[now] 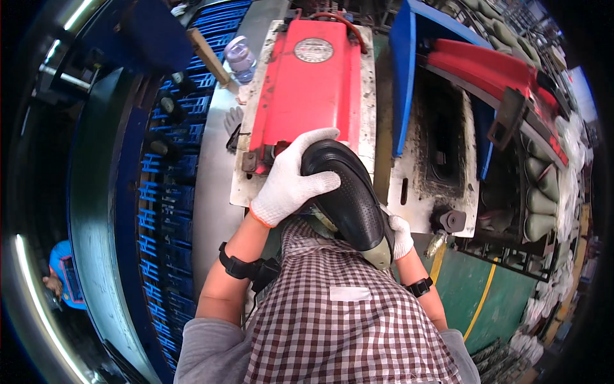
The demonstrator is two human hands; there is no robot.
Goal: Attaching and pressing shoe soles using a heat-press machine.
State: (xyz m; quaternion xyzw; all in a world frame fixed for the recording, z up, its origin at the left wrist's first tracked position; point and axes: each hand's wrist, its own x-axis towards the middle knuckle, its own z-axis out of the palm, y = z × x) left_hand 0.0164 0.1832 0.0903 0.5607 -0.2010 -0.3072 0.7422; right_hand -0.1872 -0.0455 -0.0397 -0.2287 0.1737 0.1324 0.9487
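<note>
A black shoe upper [348, 208] with rows of small perforations is tilted in front of my checked apron. A pale greenish last [381, 256] shows at its near end. My left hand [293, 176], in a white knitted glove with an orange cuff, wraps round the far rounded end, thumb across the top. At the right side of the shoe my right hand [400, 235], also gloved in white, is closed against its edge near the last. Most of the right fingers are hidden behind the shoe.
Beyond the shoe stands a red machine cover [307, 89] on a pale plate. At right, a blue panel [404, 77] flanks an opened machine with a raised red lid [480, 67]. A rack with blue prongs [150, 237] runs along the left. Lasts [540, 198] fill a rack far right.
</note>
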